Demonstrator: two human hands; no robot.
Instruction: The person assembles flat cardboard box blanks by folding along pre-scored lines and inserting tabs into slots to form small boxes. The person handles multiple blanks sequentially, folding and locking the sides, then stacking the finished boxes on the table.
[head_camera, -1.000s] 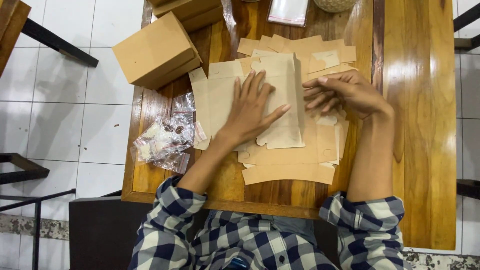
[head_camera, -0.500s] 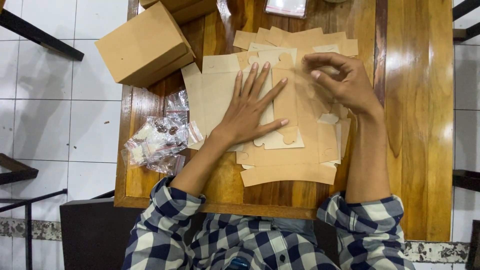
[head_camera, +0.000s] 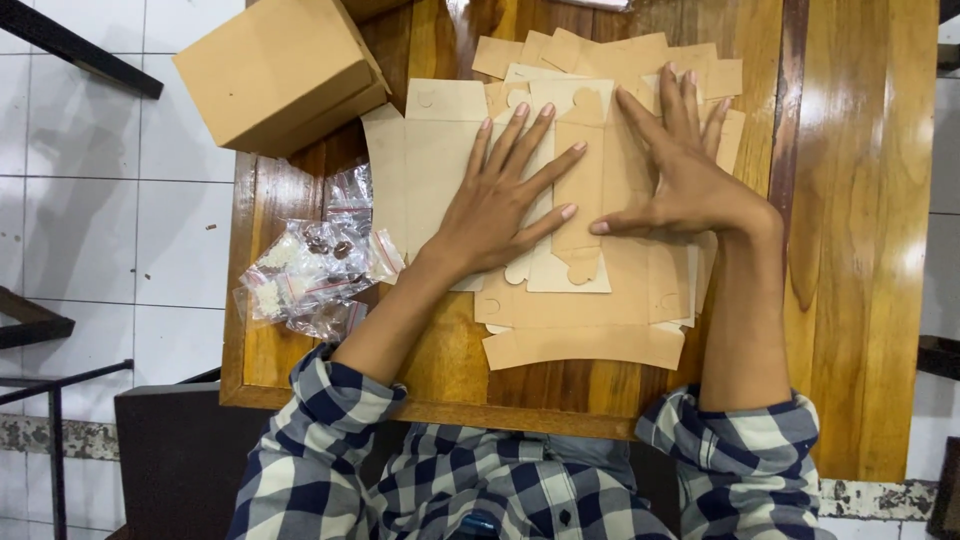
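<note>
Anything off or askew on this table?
One thing: the assembled cardboard box sits tilted at the wooden table corner, overhanging the edge above the tiled floor. The small plastic bags lie bunched at the left edge. Both hands, left hand and right hand, press flat on the stacked cardboard blanks, which are loosely fanned.

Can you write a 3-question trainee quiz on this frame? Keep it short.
1. True or false: both hands lie flat, palms down, on the stack of flat cardboard box blanks.
2. What lies on the table beside the left hand, towards the table's edge?
A. scissors
B. clear zip bags
C. a tape roll
3. Which thing overhangs the table's far left corner?

Key
1. True: the left hand and the right hand both press on the blanks, fingers spread.
2. B: the clear zip bags, with small items inside.
3. The closed brown cardboard box.
</note>
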